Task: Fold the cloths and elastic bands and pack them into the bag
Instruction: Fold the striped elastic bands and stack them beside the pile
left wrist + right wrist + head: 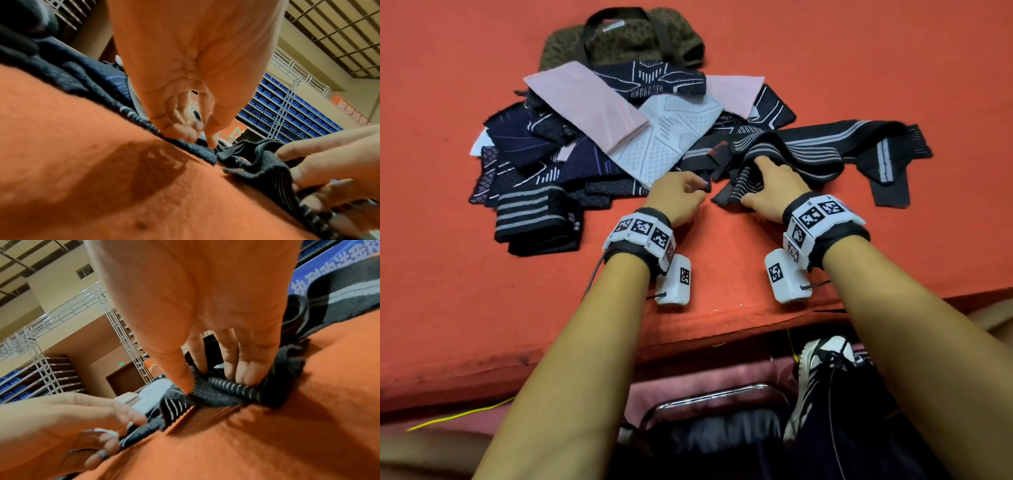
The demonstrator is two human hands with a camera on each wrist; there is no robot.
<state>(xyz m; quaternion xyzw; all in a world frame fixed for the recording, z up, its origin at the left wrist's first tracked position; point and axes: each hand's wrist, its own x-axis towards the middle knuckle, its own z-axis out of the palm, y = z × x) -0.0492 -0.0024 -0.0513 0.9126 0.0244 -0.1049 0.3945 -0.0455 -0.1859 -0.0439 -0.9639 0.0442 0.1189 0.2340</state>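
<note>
Orange felt covers your table [825,51], where knitted cloths [571,137] lie heaped before a brown patterned bag [626,41], with one folded striped band [537,219] at the heap's near left. Your left hand [678,197] pinches a dark strap end; your right hand [774,192] presses the long black elastic band [825,150]. From the left wrist, the fingers [185,129] curl onto dark ribbed fabric. From the right wrist, your spread fingers [242,366] pin the bunched, ribbed band flat.
</note>
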